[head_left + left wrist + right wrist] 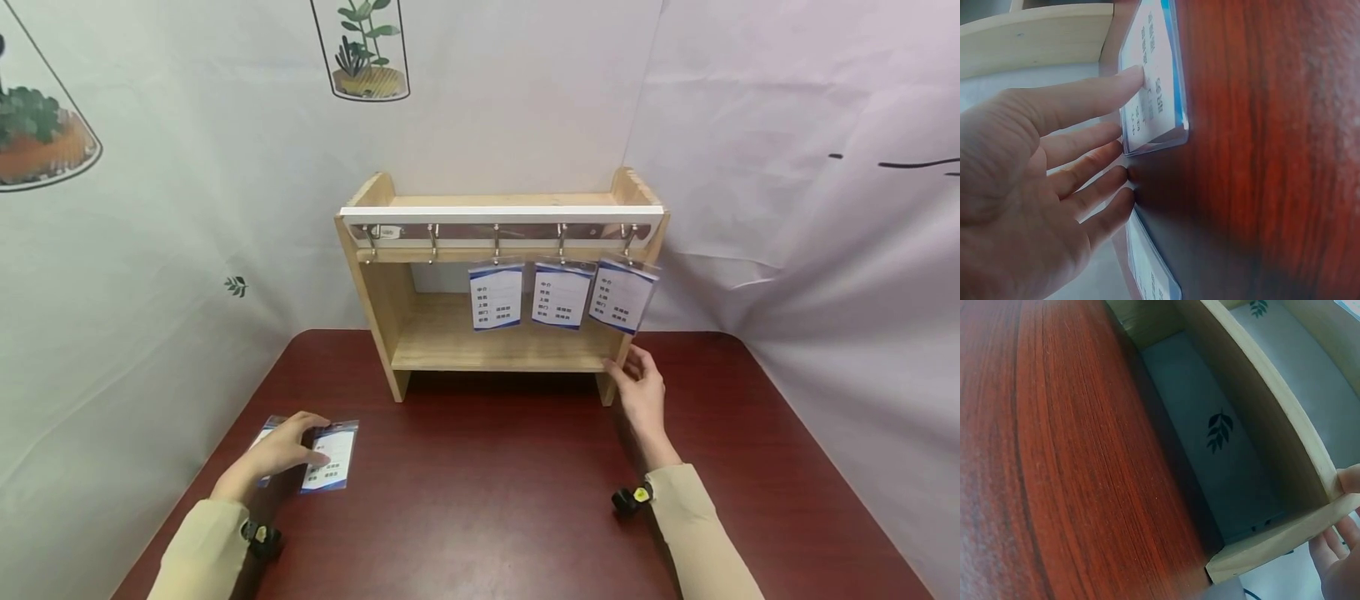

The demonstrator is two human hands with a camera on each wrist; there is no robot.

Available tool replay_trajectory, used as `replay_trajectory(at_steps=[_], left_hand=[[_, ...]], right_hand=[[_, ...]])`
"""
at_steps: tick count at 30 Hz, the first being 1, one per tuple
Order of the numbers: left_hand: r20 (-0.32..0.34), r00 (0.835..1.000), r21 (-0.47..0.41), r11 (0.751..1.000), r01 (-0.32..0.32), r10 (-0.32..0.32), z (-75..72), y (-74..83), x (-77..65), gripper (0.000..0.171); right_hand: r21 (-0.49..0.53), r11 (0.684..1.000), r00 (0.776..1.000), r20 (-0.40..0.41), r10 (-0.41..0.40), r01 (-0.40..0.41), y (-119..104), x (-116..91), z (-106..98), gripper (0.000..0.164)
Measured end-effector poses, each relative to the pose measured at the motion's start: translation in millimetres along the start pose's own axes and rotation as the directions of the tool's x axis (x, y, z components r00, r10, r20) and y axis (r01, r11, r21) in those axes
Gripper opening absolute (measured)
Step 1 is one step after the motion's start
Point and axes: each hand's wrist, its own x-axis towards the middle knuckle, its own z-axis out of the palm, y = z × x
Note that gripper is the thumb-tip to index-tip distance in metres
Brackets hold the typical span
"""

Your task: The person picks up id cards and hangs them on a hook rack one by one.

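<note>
My left hand (281, 447) reaches over a badge card (330, 458) lying on the table. In the left wrist view its thumb lies over the card's face (1160, 94), and the other fingers extend loosely at the card's edge. A second badge card (1147, 265) lies beside it, partly covered by the hand in the head view. My right hand (641, 392) grips the right side panel of a wooden shelf (506, 357) near its lower board. The right wrist view has the thumb on the inner side of the panel (1272, 540) and fingers on the outer side.
Several metal hooks line the white rail (502, 213) across the shelf's front. From the three right-hand ones hang a left card (496, 298), a middle card (561, 296) and a right card (624, 297). The dark red table (495, 500) meets white curtains at the sides and back.
</note>
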Motion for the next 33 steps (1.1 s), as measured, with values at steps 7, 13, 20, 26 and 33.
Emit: replay_trajectory(at_steps=[7,13,20,26,33], left_hand=[[0.024,1.000,0.006,1.000,0.020,-0.020,-2.2,1.3,1.5,0.066],[0.044,0.999,0.040,0.999,0.030,-0.032,-6.0,3.2,9.4,0.065],[0.075,0.996,0.087,0.995,0.044,-0.051,-8.1,5.8,18.2,0.057],[0.092,0.994,0.089,0.995,0.045,-0.053,-6.5,8.5,21.8,0.055],[0.061,0.997,0.081,0.996,0.042,-0.047,-4.7,7.7,22.0,0.055]], right_hand=[[0.003,1.000,1.000,-0.002,0.003,-0.003,0.3,-0.3,0.0,0.049],[0.011,1.000,1.000,0.006,0.007,-0.007,-2.3,-0.9,-0.8,0.050],[0.016,0.999,0.999,0.037,0.040,-0.041,-7.5,-1.6,-1.1,0.052],[0.006,0.999,0.998,0.044,0.036,-0.036,-36.7,-15.5,-2.2,0.049],[0.001,1.000,0.999,0.037,0.017,-0.017,-38.5,-15.8,-2.6,0.049]])
